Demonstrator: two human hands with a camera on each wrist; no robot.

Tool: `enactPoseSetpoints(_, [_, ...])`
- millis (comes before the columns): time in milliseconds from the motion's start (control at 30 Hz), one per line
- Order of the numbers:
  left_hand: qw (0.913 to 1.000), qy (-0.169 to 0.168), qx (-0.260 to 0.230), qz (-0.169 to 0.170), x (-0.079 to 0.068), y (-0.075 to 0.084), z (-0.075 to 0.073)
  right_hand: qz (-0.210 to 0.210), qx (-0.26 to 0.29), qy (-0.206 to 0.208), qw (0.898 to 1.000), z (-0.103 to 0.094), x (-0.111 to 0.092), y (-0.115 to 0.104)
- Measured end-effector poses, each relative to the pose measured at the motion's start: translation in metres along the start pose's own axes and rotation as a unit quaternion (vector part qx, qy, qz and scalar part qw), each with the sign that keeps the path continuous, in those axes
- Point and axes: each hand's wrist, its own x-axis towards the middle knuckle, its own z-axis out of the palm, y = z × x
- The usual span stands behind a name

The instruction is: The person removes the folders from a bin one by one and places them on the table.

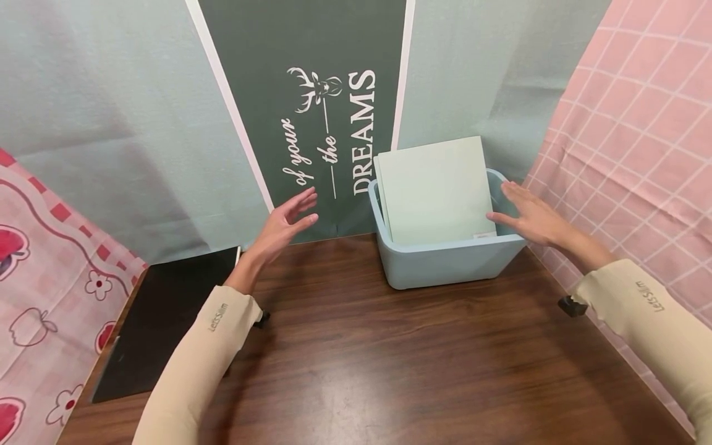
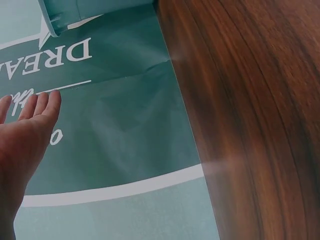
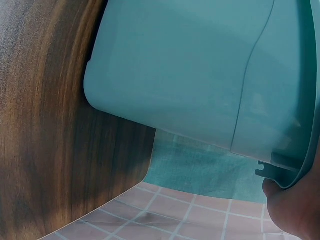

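A light blue plastic bin (image 1: pixel 445 266) stands on the table near the back, right of centre. Pale mint flat panels (image 1: pixel 436 191) lean upright inside it and rise above its rim; a small white label shows low on the front one. My right hand (image 1: pixel 528 213) is at the bin's right end, thumb and fingers spread and fairly straight over the rim. In the right wrist view, part of that hand (image 3: pixel 295 207) appears right at the rim. My left hand (image 1: pixel 283 225) hovers left of the bin, fingers extended, holding nothing.
A black flat board (image 1: pixel 161 321) lies at the table's left side. The brown wood table (image 1: pixel 356 358) spreads in front of the bin. Behind hangs a grey-green cloth (image 1: pixel 356 37) with white lettering; a pink checked cloth (image 1: pixel 639 123) borders the right side.
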Motion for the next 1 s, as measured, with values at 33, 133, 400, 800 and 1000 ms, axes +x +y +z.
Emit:
enactPoseSetpoints(33, [1.0, 0.0, -0.004, 0.001, 0.001, 0.001, 0.001, 0.001, -0.001, -0.001, 1.0, 0.0, 0.0, 0.0])
enactPoseSetpoints(133, [1.0, 0.002, -0.009, 0.004, 0.006, 0.002, 0.004, 0.003, 0.0, -0.003, 1.0, -0.001, -0.001, -0.002])
enactPoseSetpoints(400, [0.9995, 0.006, -0.027, 0.013, 0.019, 0.006, 0.013, 0.007, 0.003, -0.01, 1.0, -0.004, -0.003, -0.005])
enactPoseSetpoints(800, [0.9997, -0.007, -0.021, 0.005, 0.035, 0.013, 0.023, 0.009, 0.004, -0.012, 1.0, -0.002, -0.002, -0.004])
enactPoseSetpoints(1000, [0.9998, -0.014, -0.015, 0.0, 0.045, 0.015, 0.028, 0.011, 0.003, -0.013, 1.0, -0.002, -0.002, -0.004])
